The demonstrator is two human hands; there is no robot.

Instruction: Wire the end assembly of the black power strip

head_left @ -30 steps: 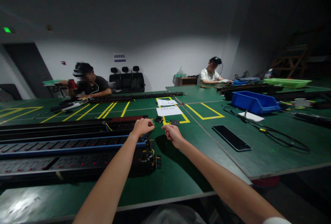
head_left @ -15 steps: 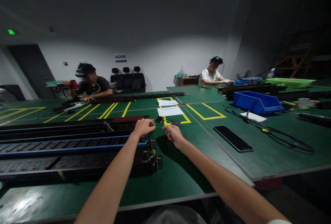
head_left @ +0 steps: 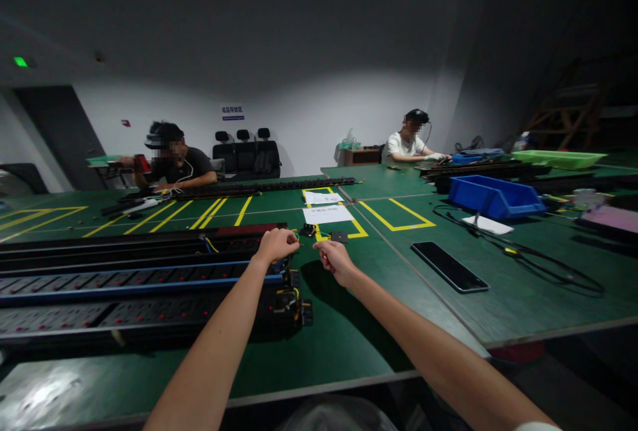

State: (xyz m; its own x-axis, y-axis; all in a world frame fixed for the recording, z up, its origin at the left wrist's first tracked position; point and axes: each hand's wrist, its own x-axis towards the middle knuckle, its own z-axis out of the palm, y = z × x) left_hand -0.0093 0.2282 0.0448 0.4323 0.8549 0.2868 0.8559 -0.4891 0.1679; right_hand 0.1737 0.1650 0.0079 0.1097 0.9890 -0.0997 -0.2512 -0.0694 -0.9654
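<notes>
My left hand (head_left: 278,245) is closed in a pinch at the right end of a long black power strip (head_left: 239,243), on a thin green-yellow wire (head_left: 298,237). A short way to its right, my right hand (head_left: 337,262) pinches with thumb and forefinger; what lies between the fingertips is too small to make out. Just beyond the fingers are a small black part (head_left: 308,230) and a black square piece (head_left: 339,237) with yellow-green wire beside it. Nearer me lie a blue-edged power strip (head_left: 199,276) and another black strip (head_left: 164,311) with wires at its end.
A phone (head_left: 449,267) lies to the right, with a black cable (head_left: 543,268) and a blue bin (head_left: 496,197) beyond. Paper sheets (head_left: 327,214) lie ahead on the green table (head_left: 369,298). Two people sit across, one far left (head_left: 187,164), one far right (head_left: 406,145).
Both my hands stay almost still, fingers pinched in the same places. At the right edge of the table, a pink flat thing now shows where a dark object was.
</notes>
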